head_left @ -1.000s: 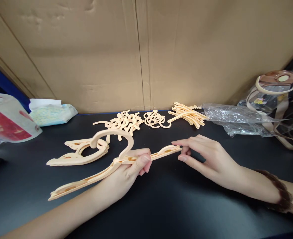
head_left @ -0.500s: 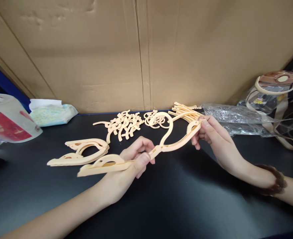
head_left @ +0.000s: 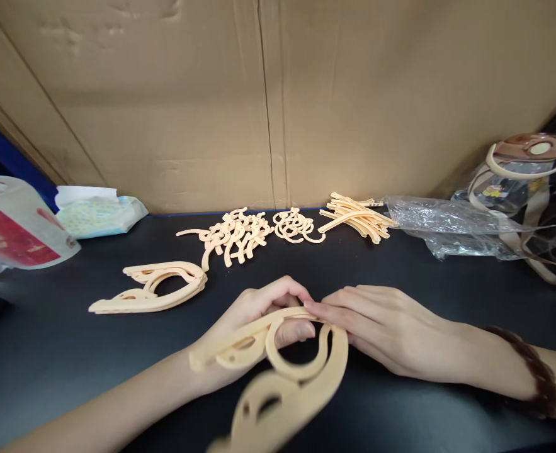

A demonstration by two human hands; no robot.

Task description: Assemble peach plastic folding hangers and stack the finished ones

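A cream plastic folding hanger [head_left: 339, 358] is folded up in front of me, its two arms side by side and its hook curled between them. My left hand [head_left: 259, 314] is closed round the upper arm of it, the thumb showing through the hook's loop. My right hand [head_left: 391, 327] presses its fingers against the folded joint end; its fingertips are partly hidden. The hanger's near end is blurred. Left of my hands, more folded hangers [head_left: 192, 296] lie stacked on the black table [head_left: 131, 365].
Along the back lie a pile of curved cream pieces [head_left: 235, 236], loose hooks [head_left: 296, 225] and a heap of long strips [head_left: 357, 217]. Clear plastic bags [head_left: 448, 220] and a bottle with a strap [head_left: 518, 163] are right. A tissue pack [head_left: 101, 214] and a roll in plastic [head_left: 27, 220] are left.
The hanger went from spread out to folded, and came nearer to me. My right hand moved left and down, from the arm's tip to the joint end.
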